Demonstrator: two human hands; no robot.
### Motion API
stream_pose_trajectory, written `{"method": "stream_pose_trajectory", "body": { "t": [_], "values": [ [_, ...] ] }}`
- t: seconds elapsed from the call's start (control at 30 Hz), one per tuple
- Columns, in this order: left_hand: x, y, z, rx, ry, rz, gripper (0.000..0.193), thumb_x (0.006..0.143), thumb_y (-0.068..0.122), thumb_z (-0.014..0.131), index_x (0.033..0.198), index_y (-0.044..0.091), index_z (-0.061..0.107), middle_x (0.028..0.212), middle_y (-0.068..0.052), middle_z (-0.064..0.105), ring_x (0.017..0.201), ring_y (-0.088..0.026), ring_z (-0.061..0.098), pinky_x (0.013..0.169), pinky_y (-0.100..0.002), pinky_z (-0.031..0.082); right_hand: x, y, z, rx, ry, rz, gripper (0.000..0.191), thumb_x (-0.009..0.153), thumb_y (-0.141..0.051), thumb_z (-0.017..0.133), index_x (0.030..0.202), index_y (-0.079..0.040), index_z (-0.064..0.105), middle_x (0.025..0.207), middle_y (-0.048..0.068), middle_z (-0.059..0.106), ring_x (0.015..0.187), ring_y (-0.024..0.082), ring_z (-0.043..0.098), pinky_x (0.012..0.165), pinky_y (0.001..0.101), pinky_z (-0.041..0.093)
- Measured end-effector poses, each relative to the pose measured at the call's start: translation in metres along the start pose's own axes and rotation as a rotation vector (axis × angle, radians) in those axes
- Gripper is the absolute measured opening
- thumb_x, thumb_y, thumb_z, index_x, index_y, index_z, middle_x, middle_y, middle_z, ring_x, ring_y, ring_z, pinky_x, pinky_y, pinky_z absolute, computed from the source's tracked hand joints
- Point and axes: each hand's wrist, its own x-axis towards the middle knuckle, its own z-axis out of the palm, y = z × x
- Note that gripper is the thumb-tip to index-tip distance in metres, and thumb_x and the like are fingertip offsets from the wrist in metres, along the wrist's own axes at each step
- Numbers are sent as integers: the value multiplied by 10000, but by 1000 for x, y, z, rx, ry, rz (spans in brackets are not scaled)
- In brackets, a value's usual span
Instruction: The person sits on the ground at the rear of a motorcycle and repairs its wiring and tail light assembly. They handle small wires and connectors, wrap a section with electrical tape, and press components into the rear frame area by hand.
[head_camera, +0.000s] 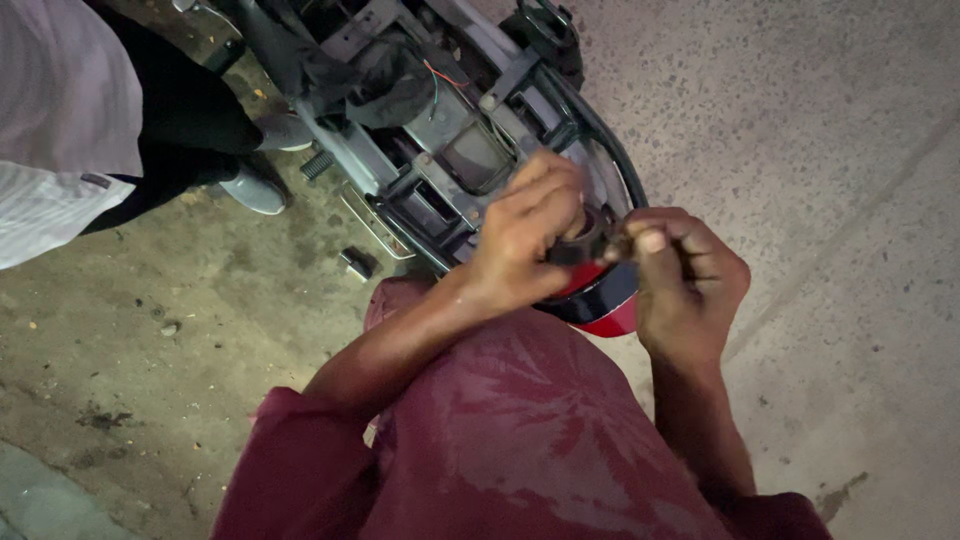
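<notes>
Left hand (525, 235) and right hand (680, 270) both clenched on small dark part (590, 245), pinched between fingertips. Part's long axis across, hand to hand; equally near both. Just below: red tail light (600, 305), stripped scooter rear (450, 130), concrete floor (820, 150).

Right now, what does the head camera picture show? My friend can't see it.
Two hands meet over the back of a stripped motorbike: the left hand and right hand both pinch a small dark part above a red tail piece. Another person's grey shoe rests on the concrete ground.
</notes>
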Motion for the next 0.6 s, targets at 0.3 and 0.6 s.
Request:
{"method": "stream_pose_trajectory", "body": {
  "t": [0.3,0.6],
  "values": [
    [10,-10,-5,154,-48,99,408,626,15,792,953,1,547,1071,-172,561,1132,-423,556,957,-481,507,13,5,1,-266,-56,-255,96,996,47,779,992,65,685,978,82,710,857,98,634,757,205,493],
    [35,-38,-8,-32,30,42,330,668,-67,722,861,16,468,969,-162,528,995,-357,548,868,-414,475,67,19,-7,-92,-136,-181,111,1094,11,722,1012,67,673,923,65,689,809,89,612,744,213,502]
  ]
}}
